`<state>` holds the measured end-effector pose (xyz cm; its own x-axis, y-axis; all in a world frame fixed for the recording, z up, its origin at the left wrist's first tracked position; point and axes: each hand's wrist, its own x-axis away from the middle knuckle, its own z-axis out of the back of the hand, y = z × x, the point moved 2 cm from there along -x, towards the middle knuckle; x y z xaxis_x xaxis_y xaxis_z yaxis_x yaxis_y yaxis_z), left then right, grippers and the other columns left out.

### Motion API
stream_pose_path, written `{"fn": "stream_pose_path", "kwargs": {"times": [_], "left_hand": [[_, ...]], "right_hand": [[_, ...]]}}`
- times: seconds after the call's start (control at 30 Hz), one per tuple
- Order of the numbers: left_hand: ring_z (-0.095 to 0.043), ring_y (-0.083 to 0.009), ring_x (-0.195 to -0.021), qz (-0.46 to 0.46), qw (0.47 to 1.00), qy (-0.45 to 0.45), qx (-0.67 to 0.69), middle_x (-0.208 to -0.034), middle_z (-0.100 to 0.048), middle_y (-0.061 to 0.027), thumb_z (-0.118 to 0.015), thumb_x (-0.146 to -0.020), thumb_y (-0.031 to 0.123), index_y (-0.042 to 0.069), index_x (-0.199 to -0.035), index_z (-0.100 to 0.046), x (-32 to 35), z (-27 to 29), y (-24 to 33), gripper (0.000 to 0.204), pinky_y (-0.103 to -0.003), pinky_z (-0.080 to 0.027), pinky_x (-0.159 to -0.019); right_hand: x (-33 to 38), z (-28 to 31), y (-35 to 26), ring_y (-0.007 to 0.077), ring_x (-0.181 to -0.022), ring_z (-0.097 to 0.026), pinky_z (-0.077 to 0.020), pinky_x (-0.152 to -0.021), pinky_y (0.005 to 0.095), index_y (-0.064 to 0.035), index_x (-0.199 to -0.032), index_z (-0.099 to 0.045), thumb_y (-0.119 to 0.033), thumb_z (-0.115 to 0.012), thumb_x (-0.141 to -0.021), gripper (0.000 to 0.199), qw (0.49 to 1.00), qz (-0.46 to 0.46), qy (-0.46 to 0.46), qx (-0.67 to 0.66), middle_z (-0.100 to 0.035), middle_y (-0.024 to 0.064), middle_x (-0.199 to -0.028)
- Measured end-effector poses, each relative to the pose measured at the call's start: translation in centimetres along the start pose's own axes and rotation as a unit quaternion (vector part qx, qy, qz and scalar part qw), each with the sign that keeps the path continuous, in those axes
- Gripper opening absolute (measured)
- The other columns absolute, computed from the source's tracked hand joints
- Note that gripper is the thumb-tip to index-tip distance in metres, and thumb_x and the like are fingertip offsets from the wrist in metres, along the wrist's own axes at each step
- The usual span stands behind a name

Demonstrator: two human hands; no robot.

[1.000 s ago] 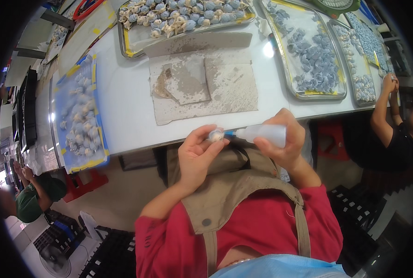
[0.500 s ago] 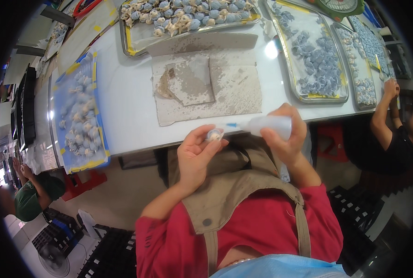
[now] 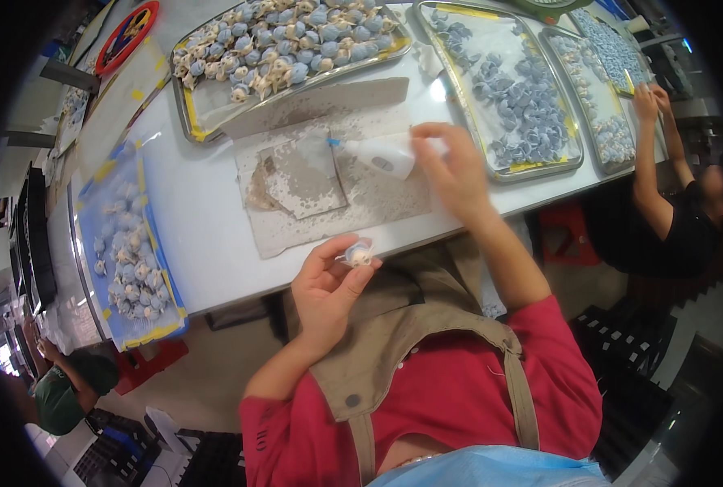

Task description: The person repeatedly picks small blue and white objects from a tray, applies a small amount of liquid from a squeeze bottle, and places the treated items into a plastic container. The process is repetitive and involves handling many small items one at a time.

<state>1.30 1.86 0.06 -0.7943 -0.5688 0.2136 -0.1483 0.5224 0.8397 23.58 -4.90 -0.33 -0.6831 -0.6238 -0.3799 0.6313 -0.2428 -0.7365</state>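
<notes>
My left hand point(image 3: 325, 286) pinches a small cream-and-pale-blue figure piece point(image 3: 360, 255) between thumb and fingertips, just in front of the table edge. In my right hand point(image 3: 457, 172) is a white squeeze bottle point(image 3: 383, 157) with a thin blue tip, gripped near its base. The bottle lies nearly level, its tip to the left, above a stained cardboard sheet point(image 3: 394, 195). A smaller stained square board point(image 3: 304, 183) rests on that sheet under the tip. Whether the bottle touches the cardboard, I cannot tell.
A metal tray point(image 3: 195, 122) of blue-and-cream pieces stands at the back. Another tray point(image 3: 532, 172) holds loose grey-blue parts, with a narrower tray point(image 3: 617, 165) beyond it. At left is a blue-edged tray point(image 3: 174, 312) of pieces. Co-workers sit at both sides.
My right hand has carried the bottle forward and left, away from the figure piece and over the cardboard. My left hand still holds the piece. The whole view has shifted somewhat.
</notes>
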Motion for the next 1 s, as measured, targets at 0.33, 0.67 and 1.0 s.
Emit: {"fn": "stream_pose_path", "kwargs": {"times": [0.33,0.67,1.0], "left_hand": [[-0.062,-0.0191,-0.088,0.045,0.999,0.003,-0.028,-0.108,-0.058,-0.0126,-0.059,-0.084,0.0,-0.001,-0.117,-0.048,0.2,-1.2,-1.1,0.035,-0.025,-0.049,-0.074],[-0.062,-0.0187,-0.089,0.044,0.999,0.008,-0.025,-0.108,-0.058,-0.0118,-0.06,-0.083,0.0,-0.001,-0.117,-0.048,0.4,-2.0,-1.4,0.036,-0.026,-0.049,-0.075],[-0.056,-0.0192,-0.1,0.027,0.999,-0.024,0.024,-0.119,-0.052,-0.0141,-0.059,-0.083,-0.001,-0.003,-0.121,-0.046,0.6,-1.5,-1.9,0.041,-0.029,-0.045,-0.088]], "right_hand": [[-7.1,7.7,7.2,0.0242,-0.091,-0.056,-0.0406,-0.08,0.0363,-0.011,-0.094,-0.064,-0.021,-0.066,-0.075,0.022,0.94,0.023,0.009,0.34,-0.065,0.0029,-0.089],[-5.8,7.7,6.8,0.0229,-0.087,-0.057,-0.0416,-0.077,0.0358,-0.0103,-0.09,-0.064,-0.013,-0.064,-0.075,0.015,0.956,0.11,0.055,0.265,-0.065,0.0028,-0.086],[4.2,5.2,-5.4,0.0189,-0.074,-0.06,-0.048,-0.063,0.0281,-0.0045,-0.086,-0.061,0.004,-0.069,-0.068,0.021,0.977,0.101,-0.142,-0.122,-0.062,0.0073,-0.085]]}}
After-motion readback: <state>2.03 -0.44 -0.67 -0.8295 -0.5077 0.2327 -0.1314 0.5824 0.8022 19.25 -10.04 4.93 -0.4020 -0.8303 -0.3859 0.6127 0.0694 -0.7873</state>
